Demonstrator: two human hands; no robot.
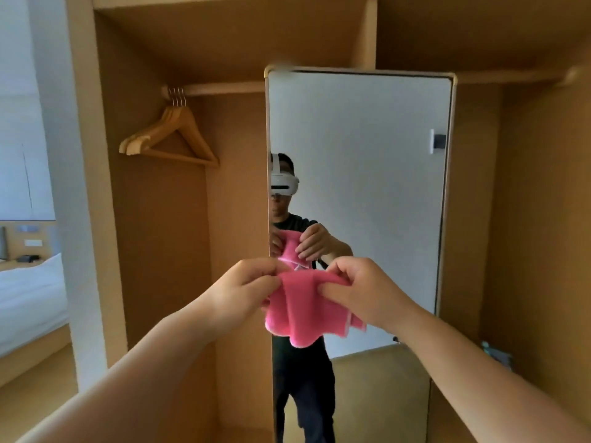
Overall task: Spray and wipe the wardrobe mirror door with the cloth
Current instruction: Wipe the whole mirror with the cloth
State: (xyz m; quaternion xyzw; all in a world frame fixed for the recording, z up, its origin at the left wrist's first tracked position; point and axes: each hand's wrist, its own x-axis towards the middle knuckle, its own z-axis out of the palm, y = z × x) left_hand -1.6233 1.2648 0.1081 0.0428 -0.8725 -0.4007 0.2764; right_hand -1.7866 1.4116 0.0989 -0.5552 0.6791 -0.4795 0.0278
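Two bare forearms, nearest the camera, reach forward and end in the hands. Left hand [246, 282]: fingers curled, pinching the left top edge of the cloth. Right hand [361, 286]: fingers curled, pinching the right top edge.

Item: small pink terry cloth [300, 310], held bunched between both hands in mid-air, lower part hanging loose, in front of the mirror and not touching it.

Item: tall rectangular wardrobe mirror door with pale wood frame [361, 174], standing open at the middle of the wardrobe, glass showing the person's reflection.

Item: light wooden coat hangers [172, 139], on the rail to the left of the door.

Spray bottle: none clearly in view.

Risks, as judged:
- Wiping with dry glass, since no spray shows, would likely smear.
- Bunched cloth gives uneven contact, leaving streaks.
- Door may swing away under pressure.
- Loose pinch could drop the cloth.
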